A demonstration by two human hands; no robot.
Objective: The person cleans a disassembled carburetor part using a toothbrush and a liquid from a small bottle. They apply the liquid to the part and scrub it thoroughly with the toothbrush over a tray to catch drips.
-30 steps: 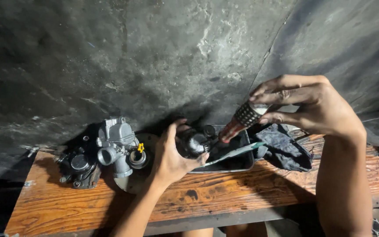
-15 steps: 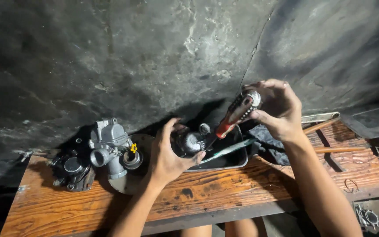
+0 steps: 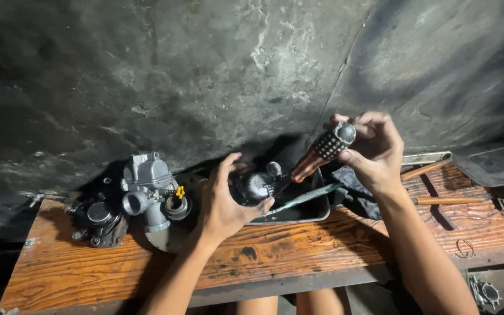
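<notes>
Screwdriver (image 3: 322, 153), with a studded black grip and a red-and-white striped lower handle, is held in the right hand (image 3: 374, 153); the shaft slopes down and left toward a small dark metal part (image 3: 256, 186). The tip itself cannot be made out: it disappears in shadow where the shaft meets the part, so contact cannot be confirmed. The right hand's fingers are clenched around the top of the grip, the thumb lying along its near side.

The left hand (image 3: 224, 204) grasps the metal part from the left and below, thumb at its lower right edge, fingers curled up behind it. Most of the part is covered by that hand; only a rounded grey face and a small knob above it are visible. The part is held just over the left end of a shallow dark tray (image 3: 301, 213), whose inside is too dim to read. A pale green stick-like tool (image 3: 305, 198) lies slanted across the tray; its lower end is hidden behind the left thumb.

A dark cloth (image 3: 354, 192) lies just right of the tray, partly behind the right wrist. Left of the left hand stands a grey cast carburettor body (image 3: 147, 189) with a small yellow fitting, and further left a darker assembly (image 3: 97, 217), poorly lit. All rest on a worn wooden bench (image 3: 298, 256) against a rough dark wall (image 3: 205, 76). Wooden-handled tools (image 3: 444, 201) lie at the right end of the bench, their heads cut off by shadow.
</notes>
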